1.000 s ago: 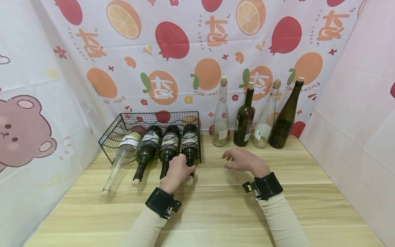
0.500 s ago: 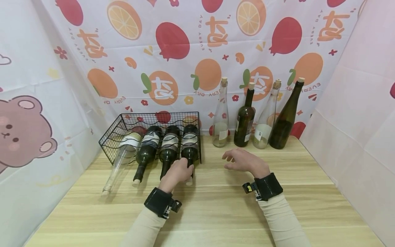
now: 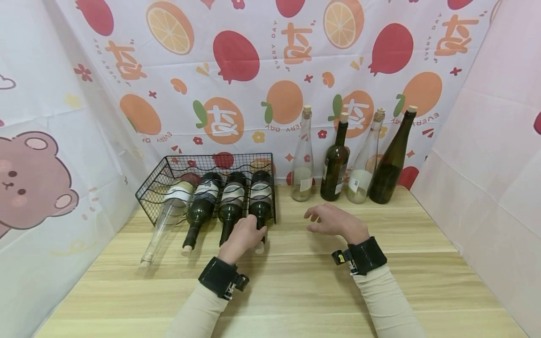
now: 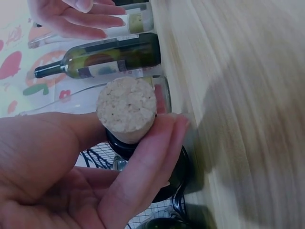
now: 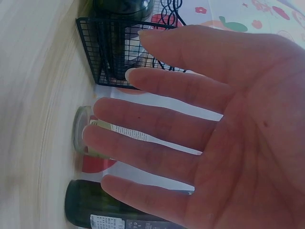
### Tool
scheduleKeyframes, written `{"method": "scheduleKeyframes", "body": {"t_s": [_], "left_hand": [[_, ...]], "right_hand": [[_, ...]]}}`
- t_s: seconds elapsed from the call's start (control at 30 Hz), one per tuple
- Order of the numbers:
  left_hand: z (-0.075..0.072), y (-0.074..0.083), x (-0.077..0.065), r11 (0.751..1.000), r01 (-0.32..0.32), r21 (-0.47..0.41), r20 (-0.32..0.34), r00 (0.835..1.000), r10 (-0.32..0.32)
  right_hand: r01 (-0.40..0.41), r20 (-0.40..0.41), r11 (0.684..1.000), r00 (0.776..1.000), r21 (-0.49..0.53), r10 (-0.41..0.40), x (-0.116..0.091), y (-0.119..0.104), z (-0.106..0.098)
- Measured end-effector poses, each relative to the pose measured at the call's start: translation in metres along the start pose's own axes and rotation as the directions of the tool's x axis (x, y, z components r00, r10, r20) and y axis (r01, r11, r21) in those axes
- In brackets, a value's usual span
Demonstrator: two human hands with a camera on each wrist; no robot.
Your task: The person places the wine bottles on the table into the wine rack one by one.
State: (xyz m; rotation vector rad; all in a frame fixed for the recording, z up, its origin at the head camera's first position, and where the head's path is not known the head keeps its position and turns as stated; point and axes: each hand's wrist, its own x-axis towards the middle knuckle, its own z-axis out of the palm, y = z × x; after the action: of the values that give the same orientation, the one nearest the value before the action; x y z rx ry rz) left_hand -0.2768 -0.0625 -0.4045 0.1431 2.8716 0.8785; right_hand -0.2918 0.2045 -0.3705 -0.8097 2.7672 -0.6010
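My left hand grips the neck of the rightmost dark wine bottle lying in the black wire rack. In the left wrist view, thumb and fingers curl round that neck just behind its cork. The neck is partly hidden by the hand in the head view. My right hand hovers over the table to the right of the rack, holding nothing. Its fingers are spread and relaxed in the right wrist view, with the palm facing the camera.
Beside the held bottle lie two dark bottles and a clear bottle, necks toward me. Several corked bottles stand at the back right, among them a clear one and a tall green one. A printed cloth hangs behind the table.
My left hand has shifted slightly toward me along the bottle's neck since a second ago. The right hand and the standing bottles have stayed in place.
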Motion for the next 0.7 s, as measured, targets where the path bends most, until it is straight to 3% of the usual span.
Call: {"method": "scheduleKeyframes", "body": {"t_s": [0.47, 0.7], "left_hand": [[0.005, 0.0, 0.001, 0.999, -0.027, 0.02, -0.017, 0.999, 0.027], [-0.013, 0.007, -0.012, 0.992, -0.041, 0.12, 0.008, 0.999, 0.04]], "right_hand": [[-0.012, -0.002, 1.0, 1.0, -0.015, 0.011, 0.0, 0.0, 0.001], [-0.053, -0.035, 0.993, 0.998, -0.104, 0.05, -0.002, 0.003, 0.001]]}}
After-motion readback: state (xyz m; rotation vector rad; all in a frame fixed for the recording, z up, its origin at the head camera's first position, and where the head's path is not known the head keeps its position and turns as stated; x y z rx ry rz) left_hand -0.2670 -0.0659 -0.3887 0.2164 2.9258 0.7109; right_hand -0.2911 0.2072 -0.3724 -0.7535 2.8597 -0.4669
